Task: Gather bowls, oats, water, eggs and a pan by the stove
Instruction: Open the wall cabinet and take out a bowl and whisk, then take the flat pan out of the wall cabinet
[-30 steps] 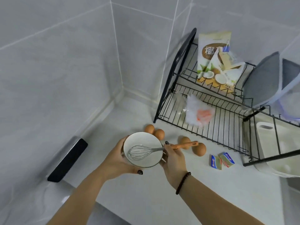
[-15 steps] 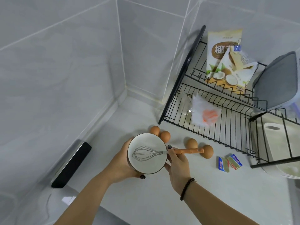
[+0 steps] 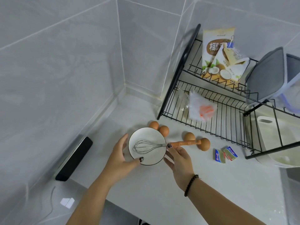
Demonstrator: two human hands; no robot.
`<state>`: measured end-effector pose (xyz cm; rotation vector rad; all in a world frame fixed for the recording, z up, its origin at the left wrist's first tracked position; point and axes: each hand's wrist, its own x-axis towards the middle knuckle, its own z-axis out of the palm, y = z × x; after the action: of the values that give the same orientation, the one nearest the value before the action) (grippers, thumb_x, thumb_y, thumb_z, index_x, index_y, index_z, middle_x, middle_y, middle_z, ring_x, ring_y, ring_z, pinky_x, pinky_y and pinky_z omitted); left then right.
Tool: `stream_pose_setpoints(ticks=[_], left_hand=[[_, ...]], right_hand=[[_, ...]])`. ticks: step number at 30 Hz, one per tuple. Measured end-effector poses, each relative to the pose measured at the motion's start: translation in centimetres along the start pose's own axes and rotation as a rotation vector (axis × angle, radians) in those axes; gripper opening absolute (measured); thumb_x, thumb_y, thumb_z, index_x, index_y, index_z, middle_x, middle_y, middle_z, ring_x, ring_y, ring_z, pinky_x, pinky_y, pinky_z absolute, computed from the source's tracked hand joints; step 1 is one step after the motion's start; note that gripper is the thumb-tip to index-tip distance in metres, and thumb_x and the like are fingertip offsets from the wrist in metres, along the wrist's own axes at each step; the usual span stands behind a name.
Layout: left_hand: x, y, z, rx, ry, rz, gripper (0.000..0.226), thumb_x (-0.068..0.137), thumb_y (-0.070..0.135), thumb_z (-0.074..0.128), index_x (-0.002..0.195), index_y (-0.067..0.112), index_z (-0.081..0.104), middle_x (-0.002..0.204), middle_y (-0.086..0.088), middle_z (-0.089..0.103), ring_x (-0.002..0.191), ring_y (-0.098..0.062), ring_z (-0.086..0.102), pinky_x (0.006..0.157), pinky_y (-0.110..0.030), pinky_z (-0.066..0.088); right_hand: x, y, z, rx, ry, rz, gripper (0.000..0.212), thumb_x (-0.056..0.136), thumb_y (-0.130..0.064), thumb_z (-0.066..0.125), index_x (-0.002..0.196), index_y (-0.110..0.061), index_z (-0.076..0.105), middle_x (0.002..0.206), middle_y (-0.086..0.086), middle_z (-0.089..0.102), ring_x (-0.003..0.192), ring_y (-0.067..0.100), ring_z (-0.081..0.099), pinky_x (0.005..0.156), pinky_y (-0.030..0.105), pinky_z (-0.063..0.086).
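White bowl (image 3: 146, 146) is sitting low over the tabletop (image 3: 162, 192), just in front of two eggs (image 3: 159, 128), w/ a whisk (image 3: 151, 146) lying inside. Left hand (image 3: 119, 157) is cupping the bowl's left rim, thumb over the near edge; right hand (image 3: 178, 158) is supporting the right side & pinching the whisk's orange handle. Bowl's prob ceramic: stiff, smooth, chippable, so gripping at the rim w/ both hands is looking sensible. Two more eggs (image 3: 197, 141) are resting right of it, fragile & likely to roll. Tabletop's glossy white, in a tiled corner, w/ a wire dish rack (image 3: 227, 114) behind.
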<state>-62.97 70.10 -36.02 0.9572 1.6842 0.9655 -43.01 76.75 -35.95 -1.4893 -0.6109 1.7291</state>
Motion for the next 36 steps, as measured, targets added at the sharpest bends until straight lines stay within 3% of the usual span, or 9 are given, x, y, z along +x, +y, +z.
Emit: stream_pose_setpoints(ticks=[4,7,14,19,23,29,36], left_hand=[[-0.8,2.2,1.4,0.055,0.244,0.189,0.061,0.082,0.011,0.073,0.134,0.029,0.046,0.133,0.014,0.046,0.124,0.001,0.044,0.103,-0.025,0.038],[-1.5,4.1,2.8,0.065,0.266,0.283,0.038,0.085,0.003,0.066,0.115,0.027,0.058,0.118,0.01,0.059,0.113,0.003,0.054,0.09,-0.017,0.045],[-3.3,6.8,7.5,0.038,0.035,0.258,0.025,0.09,0.003,0.06,0.094,0.028,0.064,0.092,0.011,0.073,0.085,0.0,0.063,0.068,-0.008,0.043],[-5.1,8.4,11.6,0.057,-0.068,0.295,0.024,0.089,0.005,0.062,0.094,0.028,0.064,0.089,0.011,0.074,0.085,-0.004,0.065,0.071,-0.014,0.044],[-6.8,9.5,15.3,0.083,-0.164,0.32,0.022,0.089,0.006,0.064,0.093,0.028,0.065,0.088,0.011,0.074,0.084,-0.001,0.065,0.075,-0.014,0.045],[-10.9,11.5,22.4,0.101,-0.322,0.371,0.024,0.089,0.005,0.063,0.092,0.029,0.064,0.087,0.007,0.075,0.088,-0.009,0.069,0.083,-0.024,0.051],[-18.2,13.8,31.3,0.145,-0.526,0.412,0.02,0.091,0.008,0.061,0.092,0.027,0.065,0.088,0.008,0.073,0.088,-0.007,0.069,0.076,-0.014,0.046]], right_hand=[[-1.1,-0.3,-1.5,0.062,0.063,0.015,0.011,0.091,-0.014,0.063,0.101,-0.011,0.059,0.115,0.009,0.066,0.105,0.025,0.064,0.08,0.035,0.052],[-2.0,-1.1,-2.8,0.141,0.083,0.016,0.006,0.093,-0.01,0.06,0.099,-0.01,0.06,0.115,0.009,0.066,0.103,0.028,0.065,0.082,0.037,0.053],[-5.4,-3.1,-7.6,0.181,0.128,-0.066,0.011,0.092,-0.008,0.06,0.101,-0.012,0.059,0.108,0.007,0.067,0.097,0.026,0.066,0.075,0.033,0.052],[-8.3,-4.5,-11.5,0.182,0.156,-0.155,0.018,0.091,-0.008,0.059,0.11,-0.009,0.059,0.106,0.006,0.067,0.092,0.024,0.066,0.073,0.031,0.051],[-10.7,-5.5,-15.2,0.216,0.187,-0.179,0.017,0.089,-0.009,0.06,0.106,-0.01,0.061,0.102,0.004,0.067,0.091,0.024,0.067,0.074,0.031,0.052],[-15.7,-6.0,-23.1,0.299,0.32,-0.264,0.015,0.089,-0.01,0.061,0.105,-0.01,0.063,0.105,0.003,0.067,0.096,0.026,0.068,0.079,0.034,0.053],[-23.4,-6.2,-34.2,0.445,0.45,-0.377,0.007,0.09,-0.014,0.058,0.097,-0.014,0.061,0.101,0.006,0.067,0.09,0.026,0.066,0.081,0.037,0.048]])
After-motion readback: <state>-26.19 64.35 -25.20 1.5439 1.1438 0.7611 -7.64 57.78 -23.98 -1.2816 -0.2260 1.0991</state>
